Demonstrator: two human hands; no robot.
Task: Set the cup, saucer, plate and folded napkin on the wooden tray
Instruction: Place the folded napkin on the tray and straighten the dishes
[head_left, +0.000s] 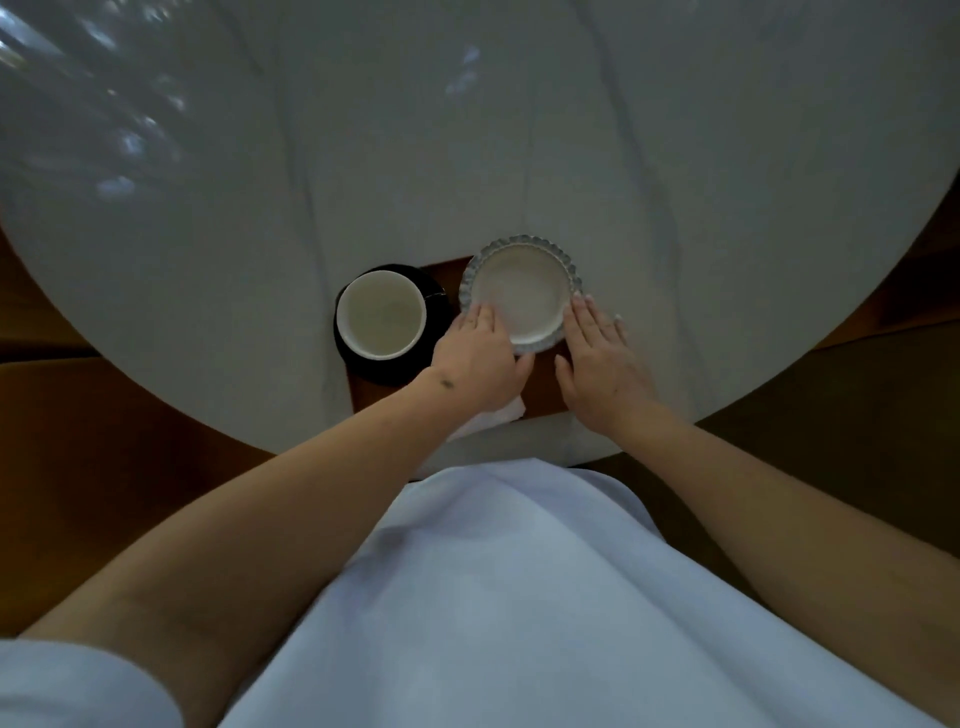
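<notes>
A white cup (381, 315) stands on a black saucer (434, 301) at the left end of a brown wooden tray (543, 387). To its right a small white plate (519, 293) with a fluted rim rests on the tray. My left hand (478, 358) lies flat against the plate's near-left rim, fingers together. My right hand (602, 358) lies flat beside the plate's right rim, fingertips touching it. A white folded napkin (498, 415) pokes out from under my left wrist at the tray's near edge, mostly hidden.
The tray sits near the front edge of a round table under a pale cloth (467, 156). Dark wooden floor (130, 415) shows on both sides below the table edge. My white top (493, 597) fills the bottom of the view.
</notes>
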